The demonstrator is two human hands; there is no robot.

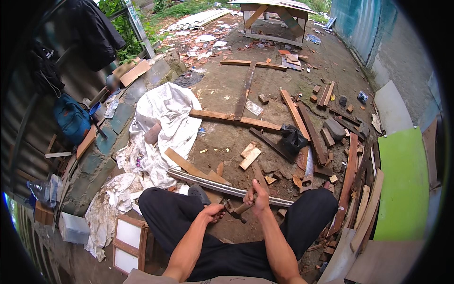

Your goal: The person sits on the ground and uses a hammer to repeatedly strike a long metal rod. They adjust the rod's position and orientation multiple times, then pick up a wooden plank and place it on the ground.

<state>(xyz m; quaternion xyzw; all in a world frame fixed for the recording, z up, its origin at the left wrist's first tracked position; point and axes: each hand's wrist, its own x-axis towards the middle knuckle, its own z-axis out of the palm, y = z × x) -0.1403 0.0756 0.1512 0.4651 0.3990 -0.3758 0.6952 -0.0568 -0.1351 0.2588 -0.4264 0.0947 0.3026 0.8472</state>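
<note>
Clasping a claw hammer (236,215) by its wooden handle (244,208), the right hand (257,196) held its head just beside the curled left hand (215,213), whose contents were unclear. It seemed rigid, head-heavy, best gripped near the handle's end.

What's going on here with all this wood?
A person's right hand grips a hammer by its handle, low between their knees. The left hand is close by the hammer's head; whether it holds anything is too small to tell. Wood is scattered ahead, with a saw to the right and a white cloth to the left.
</note>
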